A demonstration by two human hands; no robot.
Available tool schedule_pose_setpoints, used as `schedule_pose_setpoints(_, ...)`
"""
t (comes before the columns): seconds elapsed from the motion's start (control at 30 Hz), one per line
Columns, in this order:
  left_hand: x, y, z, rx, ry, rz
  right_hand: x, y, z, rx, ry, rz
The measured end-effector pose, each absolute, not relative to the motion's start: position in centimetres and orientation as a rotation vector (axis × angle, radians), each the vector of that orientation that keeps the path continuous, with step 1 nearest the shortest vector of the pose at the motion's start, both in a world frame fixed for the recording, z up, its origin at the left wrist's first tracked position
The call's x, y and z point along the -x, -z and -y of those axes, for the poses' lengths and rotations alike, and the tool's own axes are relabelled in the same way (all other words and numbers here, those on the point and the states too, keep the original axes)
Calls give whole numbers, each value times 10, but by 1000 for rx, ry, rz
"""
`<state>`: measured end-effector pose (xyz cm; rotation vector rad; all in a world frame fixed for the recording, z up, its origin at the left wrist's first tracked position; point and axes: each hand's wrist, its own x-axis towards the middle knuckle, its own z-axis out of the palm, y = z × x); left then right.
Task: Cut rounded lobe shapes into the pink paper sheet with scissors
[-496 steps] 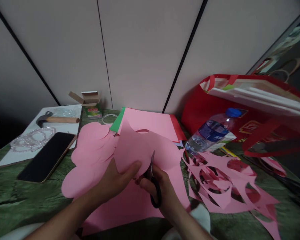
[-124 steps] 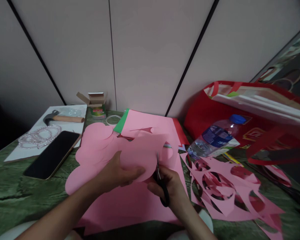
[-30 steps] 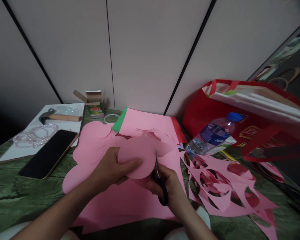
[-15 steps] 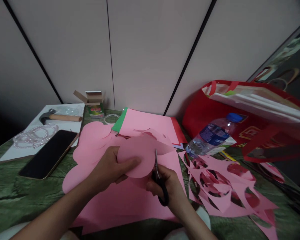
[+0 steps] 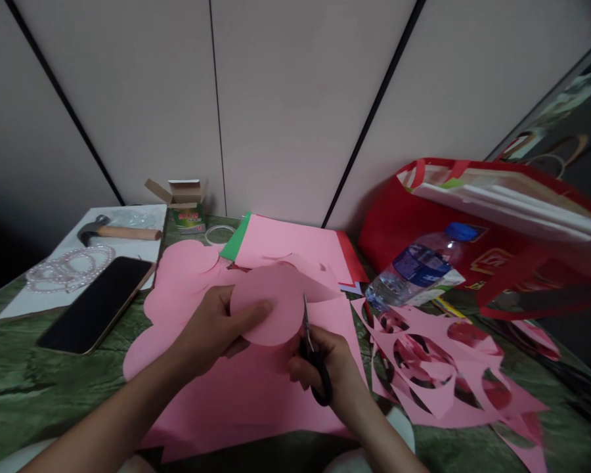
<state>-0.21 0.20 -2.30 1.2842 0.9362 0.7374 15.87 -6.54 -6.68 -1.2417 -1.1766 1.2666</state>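
Clamped on pink disc [image 5: 280, 289] with left hand [image 5: 219, 328], on scissors [image 5: 320, 368] with right hand [image 5: 337, 361]. Feed disc into blades [image 5: 306, 315], snip short.

Dim light is falling on the pale grey panelled wall [image 5: 285, 118]; corners are darkening, and the large red tote bag [image 5: 505, 238] is blurring rightward.

We are seeing a pink circle [image 5: 278, 282], black-handled scissors [image 5: 308, 349] beside it and a green, wood-grained tabletop [image 5: 54, 397] below it.
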Motion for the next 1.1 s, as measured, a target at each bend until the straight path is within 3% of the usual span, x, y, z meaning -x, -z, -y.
schedule_pose_setpoints(0.27,-4,25,0,-1272,-873,-901,-154,63,65,1266,-1286,1088)
schedule_pose_setpoints(0.43,-12,28,7,-1202,-757,-716,-153,61,65,1213,-1296,1086)
schedule_pose_setpoints(0.8,-16,31,14,-1499,-596,-990,-153,66,65,1213,-1305,1076)
schedule_pose_setpoints(1.1,-16,25,16,-1498,-574,-955,-156,67,65,1104,-1298,1108)
